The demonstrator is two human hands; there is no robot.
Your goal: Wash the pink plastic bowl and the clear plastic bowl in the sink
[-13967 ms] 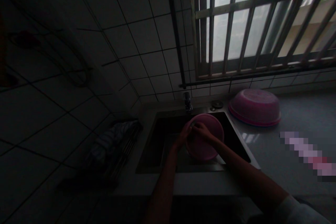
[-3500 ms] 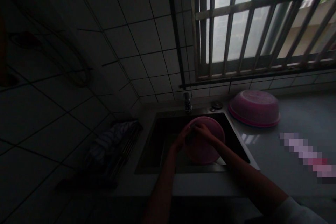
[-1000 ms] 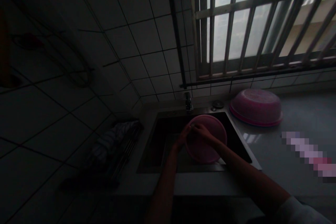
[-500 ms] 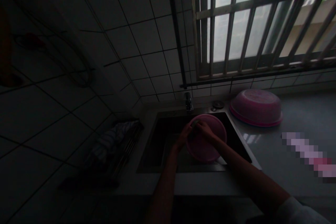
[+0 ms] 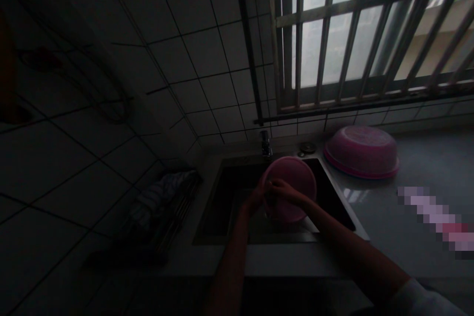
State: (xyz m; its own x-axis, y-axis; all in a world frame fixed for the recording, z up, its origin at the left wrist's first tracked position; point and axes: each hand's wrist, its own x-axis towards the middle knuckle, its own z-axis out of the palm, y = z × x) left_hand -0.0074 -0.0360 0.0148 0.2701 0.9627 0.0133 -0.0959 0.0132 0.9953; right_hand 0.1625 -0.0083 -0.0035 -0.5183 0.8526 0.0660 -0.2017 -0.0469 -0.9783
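Observation:
A pink plastic basin [image 5: 294, 177] is tilted up in the dark sink [image 5: 225, 197], below the tap [image 5: 264, 144]. My left hand [image 5: 255, 200] grips the basin's left rim, fingers curled on it. My right hand [image 5: 283, 191] lies on the near rim beside the left one, fingers closed; whether it holds something small is too dark to see.
A second pink basin [image 5: 361, 152] lies upside down on the grey counter [image 5: 388, 207] to the right. A round sink plug [image 5: 307, 147] sits behind the sink. A striped cloth [image 5: 155, 202] lies on a rack to the left. Tiled walls and a barred window [image 5: 370, 29] stand behind.
The basin has been tipped more upright and lifted a little toward the tap. Both hands have slid down to its near-left rim.

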